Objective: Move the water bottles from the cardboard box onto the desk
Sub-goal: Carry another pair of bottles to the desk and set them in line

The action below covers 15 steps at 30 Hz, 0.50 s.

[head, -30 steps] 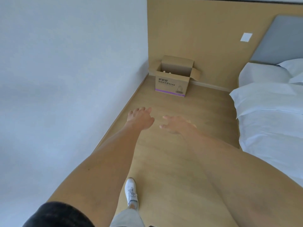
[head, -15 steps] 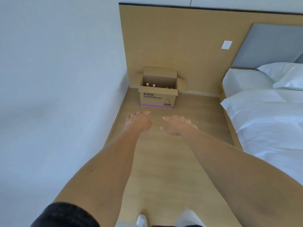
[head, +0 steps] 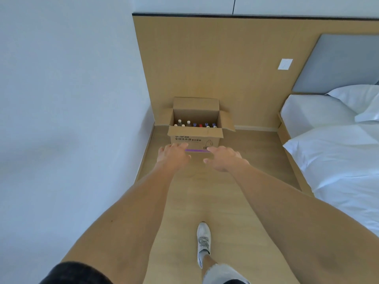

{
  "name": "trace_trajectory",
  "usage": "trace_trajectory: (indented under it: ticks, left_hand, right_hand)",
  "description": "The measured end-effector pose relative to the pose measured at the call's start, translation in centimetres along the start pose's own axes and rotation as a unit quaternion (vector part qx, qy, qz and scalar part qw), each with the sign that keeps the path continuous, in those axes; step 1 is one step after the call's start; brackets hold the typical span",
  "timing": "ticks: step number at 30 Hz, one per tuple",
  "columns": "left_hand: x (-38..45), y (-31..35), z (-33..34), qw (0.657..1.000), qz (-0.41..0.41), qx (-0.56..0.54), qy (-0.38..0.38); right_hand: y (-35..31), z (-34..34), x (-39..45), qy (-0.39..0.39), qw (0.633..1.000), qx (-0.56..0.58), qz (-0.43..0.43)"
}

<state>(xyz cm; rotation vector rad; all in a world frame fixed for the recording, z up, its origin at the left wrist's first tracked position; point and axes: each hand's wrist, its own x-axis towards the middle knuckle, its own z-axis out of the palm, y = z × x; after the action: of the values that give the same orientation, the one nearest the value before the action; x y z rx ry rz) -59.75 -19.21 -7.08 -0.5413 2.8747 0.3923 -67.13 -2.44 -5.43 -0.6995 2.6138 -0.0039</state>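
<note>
In the head view, the cardboard box (head: 194, 132) sits open on the floor at frame centre, water bottles (head: 194, 124) upright inside. Left hand (head: 173, 155) and right hand (head: 222, 158) reach just below it, each grip spread and empty. Best to close in and reach down over the near flap for one bottle's neck.

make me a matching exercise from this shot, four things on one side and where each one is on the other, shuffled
Things:
1. box
2. bed
3. shoe
4. bottles

Places:
A. along the right edge of the view
B. inside the open carton
C. on the floor in the corner, against the wood panel
D. on the floor between the two forearms

Pairs: 1-C, 2-A, 3-D, 4-B
</note>
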Motion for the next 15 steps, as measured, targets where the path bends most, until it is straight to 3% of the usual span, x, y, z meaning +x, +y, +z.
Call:
trace_trajectory:
  ticks: [15]
  left_hand:
    - [28.3,1.3,-7.8,1.000,-0.024,-0.012,0.012]
  right_hand:
    - [4.4,-11.2,27.4,-0.030,0.999,0.002,-0.020]
